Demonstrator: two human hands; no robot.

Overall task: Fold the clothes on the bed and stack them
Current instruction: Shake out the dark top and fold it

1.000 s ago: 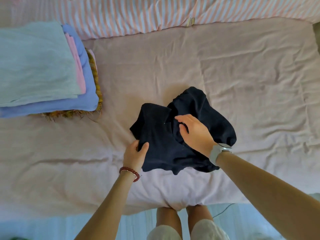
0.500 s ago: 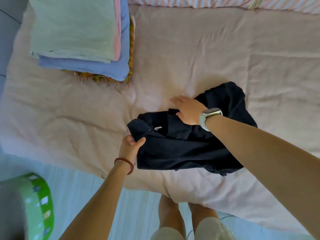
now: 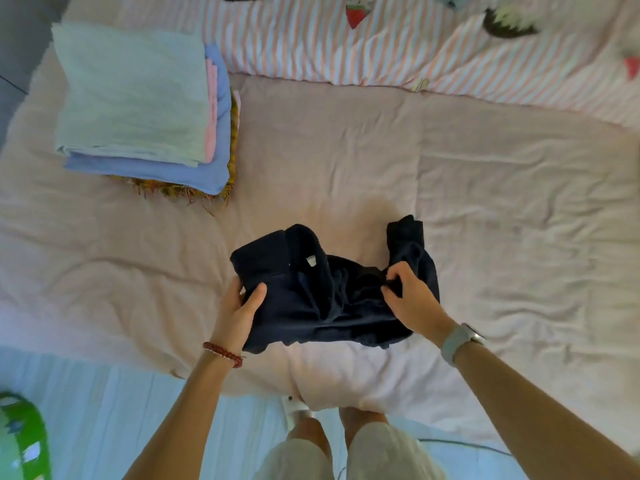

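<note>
A dark navy garment (image 3: 311,292) lies crumpled near the front edge of the pink bed (image 3: 346,161), a small white label showing at its collar. My left hand (image 3: 239,311) grips its left edge, thumb on top of the cloth. At the garment's right side my right hand (image 3: 410,297) pinches a bunched fold. One end of the dark cloth sticks up beyond that hand. A stack of folded clothes (image 3: 138,102) sits at the far left of the bed: pale green on top, then pink, then light blue, with a fringed yellow-patterned piece at the bottom.
A pink-and-white striped quilt (image 3: 415,46) with strawberry prints covers the far side of the bed. On the floor at lower left stands a green object (image 3: 20,441). My legs are against the bed's front edge.
My right hand has moved from the garment's top left part to its right side and now pinches a fold there. The left hand keeps its grip on the left edge.
</note>
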